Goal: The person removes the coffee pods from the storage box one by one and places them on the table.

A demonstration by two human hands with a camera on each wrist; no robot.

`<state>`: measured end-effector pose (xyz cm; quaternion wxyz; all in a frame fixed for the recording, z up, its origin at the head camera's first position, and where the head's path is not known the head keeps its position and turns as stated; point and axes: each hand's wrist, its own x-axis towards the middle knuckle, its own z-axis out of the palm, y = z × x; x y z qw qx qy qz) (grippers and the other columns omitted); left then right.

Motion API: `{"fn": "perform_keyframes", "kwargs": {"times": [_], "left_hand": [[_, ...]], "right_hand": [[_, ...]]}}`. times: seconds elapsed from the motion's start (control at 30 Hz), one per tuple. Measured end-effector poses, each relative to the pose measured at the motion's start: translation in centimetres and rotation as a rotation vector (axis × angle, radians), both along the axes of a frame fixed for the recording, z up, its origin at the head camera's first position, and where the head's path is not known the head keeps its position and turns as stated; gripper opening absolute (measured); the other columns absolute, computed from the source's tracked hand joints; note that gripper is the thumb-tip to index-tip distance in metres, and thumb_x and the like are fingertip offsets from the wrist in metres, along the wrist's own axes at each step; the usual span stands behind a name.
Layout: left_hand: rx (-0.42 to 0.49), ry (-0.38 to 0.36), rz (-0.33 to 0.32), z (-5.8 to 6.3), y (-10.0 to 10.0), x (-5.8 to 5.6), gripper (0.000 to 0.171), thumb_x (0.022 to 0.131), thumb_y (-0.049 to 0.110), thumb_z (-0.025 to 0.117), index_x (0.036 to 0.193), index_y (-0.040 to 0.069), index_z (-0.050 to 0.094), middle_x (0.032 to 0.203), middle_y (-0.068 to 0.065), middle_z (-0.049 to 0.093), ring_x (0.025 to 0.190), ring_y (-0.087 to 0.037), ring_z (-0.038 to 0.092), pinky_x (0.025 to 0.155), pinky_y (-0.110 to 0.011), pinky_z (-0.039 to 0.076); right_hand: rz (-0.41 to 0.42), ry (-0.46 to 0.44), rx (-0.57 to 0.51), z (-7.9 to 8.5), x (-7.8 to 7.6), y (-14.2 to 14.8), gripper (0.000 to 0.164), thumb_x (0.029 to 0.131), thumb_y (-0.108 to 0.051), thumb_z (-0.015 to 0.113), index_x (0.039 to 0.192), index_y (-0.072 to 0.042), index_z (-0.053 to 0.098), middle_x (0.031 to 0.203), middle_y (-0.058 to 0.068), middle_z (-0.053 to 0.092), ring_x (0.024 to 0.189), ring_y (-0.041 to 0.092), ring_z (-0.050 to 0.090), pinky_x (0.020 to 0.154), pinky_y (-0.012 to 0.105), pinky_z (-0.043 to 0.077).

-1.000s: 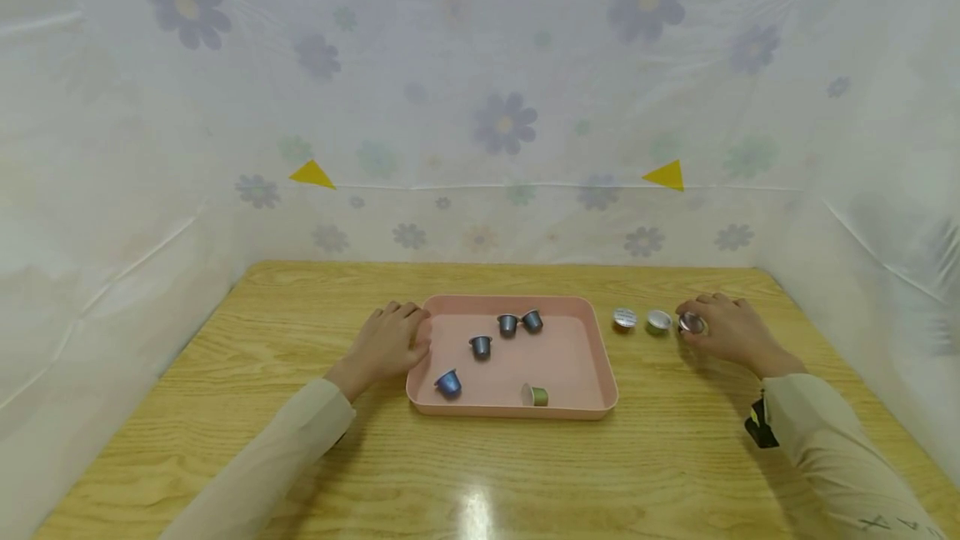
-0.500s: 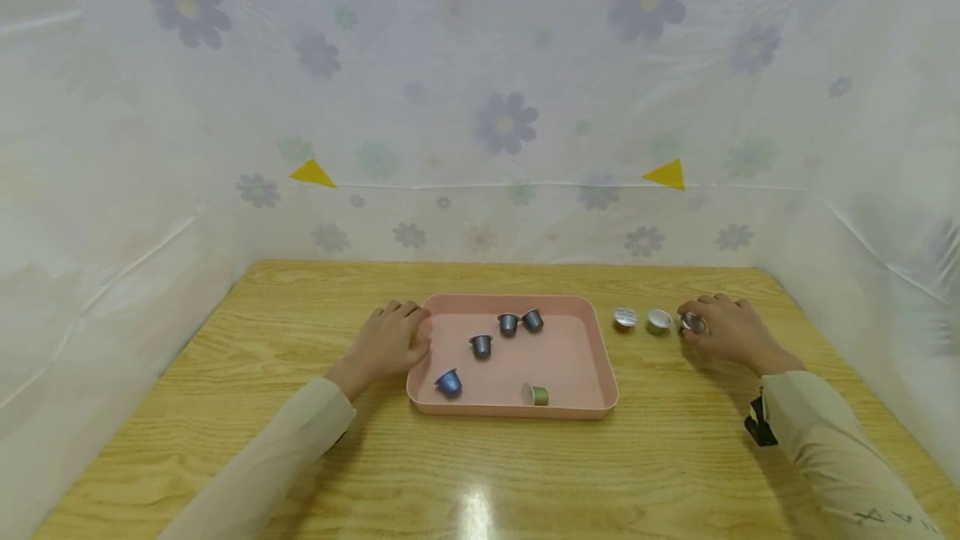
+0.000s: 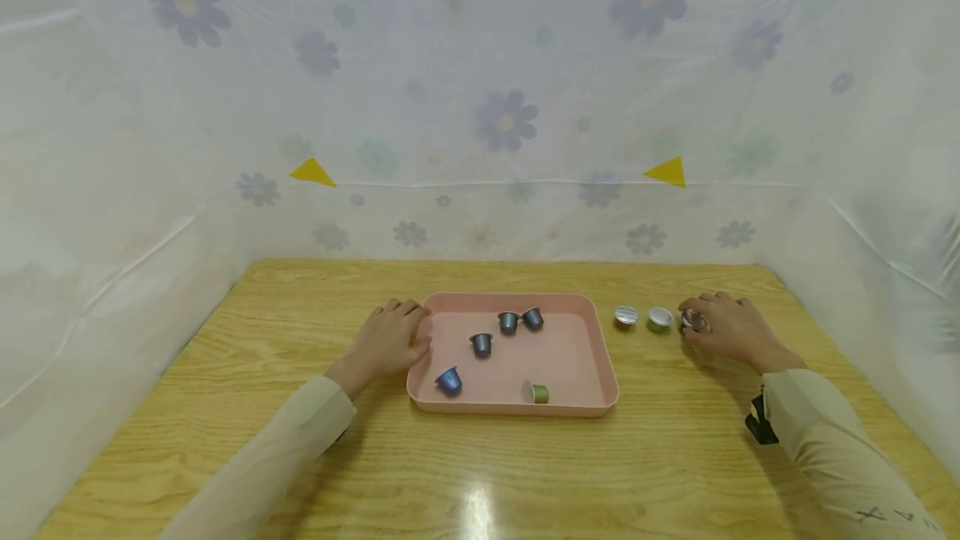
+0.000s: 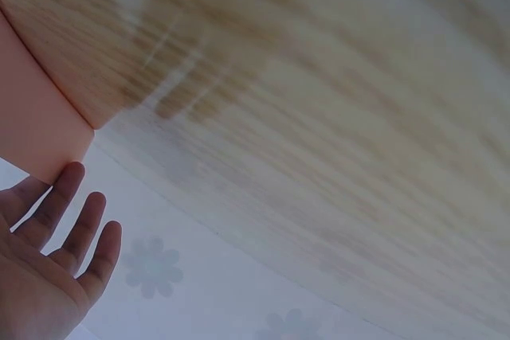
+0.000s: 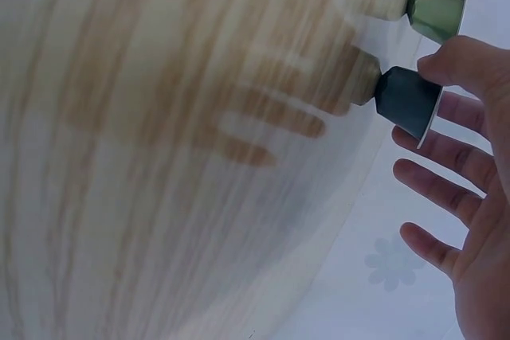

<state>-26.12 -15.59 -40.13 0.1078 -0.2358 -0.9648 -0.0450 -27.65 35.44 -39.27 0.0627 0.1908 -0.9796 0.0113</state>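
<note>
Dark capsule (image 5: 408, 103) at the right end of a row of three on the counter (image 3: 480, 448), lid up, pinched at the rim between thumb and index finger of the right hand (image 3: 731, 330), with the other fingers spread. Best to hold lightly and level there, sparing the foil lid and not nudging the green capsule (image 3: 660, 320) just beside. Farther left, the brown capsule (image 3: 626, 317); then the pink tray (image 3: 570, 361) with five capsules (image 3: 482, 346) scattered inside. At its left edge, the left hand (image 3: 390, 342), fingers spread; gripping or merely touching, impossible to tell. Avoid tipping the tray.
</note>
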Motion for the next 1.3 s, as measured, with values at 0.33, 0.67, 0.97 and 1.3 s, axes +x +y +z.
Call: {"fn": "perform_keyframes", "kwargs": {"times": [0.33, 0.67, 0.97, 1.3], "left_hand": [[0.009, 0.002, -0.007, 0.2, 0.1, 0.0, 0.041, 0.086, 0.032, 0.056, 0.121, 0.01, 0.057, 0.117, -0.006, 0.058, 0.105, -0.028, 0.052, 0.087, -0.047, 0.044], [0.018, -0.005, -0.001, 0.3, 0.1, 0.2, 0.041, 0.086, 0.032, 0.056, 0.121, 0.01, 0.057, 0.117, -0.007, 0.058, 0.106, -0.029, 0.052, 0.088, -0.048, 0.044], [0.013, -0.004, 0.004, 0.2, 0.1, 0.2, 0.042, 0.086, 0.032, 0.057, 0.121, 0.01, 0.057, 0.117, -0.007, 0.058, 0.105, -0.029, 0.053, 0.087, -0.048, 0.044], [0.017, 0.002, 0.0, 0.1, 0.0, 0.1, 0.041, 0.086, 0.032, 0.055, 0.121, 0.01, 0.057, 0.117, -0.007, 0.058, 0.106, -0.029, 0.052, 0.088, -0.048, 0.044]], "right_hand": [[-0.004, -0.008, -0.007, 0.3, 0.0, -0.1, 0.043, 0.08, -0.029, 0.064, 0.116, -0.007, 0.059, 0.117, 0.021, 0.057, 0.102, 0.042, 0.052, 0.077, 0.063, 0.037], [0.036, 0.062, -0.027, 0.6, 0.3, -0.2, 0.042, 0.081, -0.027, 0.065, 0.116, -0.006, 0.059, 0.116, 0.019, 0.058, 0.102, 0.041, 0.052, 0.078, 0.061, 0.037], [0.068, 0.122, -0.023, 1.1, 0.4, -1.1, 0.043, 0.079, -0.028, 0.068, 0.116, -0.006, 0.059, 0.115, 0.018, 0.059, 0.103, 0.04, 0.053, 0.081, 0.061, 0.037], [0.146, 0.226, -0.016, 1.1, 0.7, -3.2, 0.041, 0.077, -0.029, 0.071, 0.112, -0.009, 0.061, 0.11, 0.014, 0.062, 0.099, 0.036, 0.055, 0.08, 0.059, 0.039]]}}
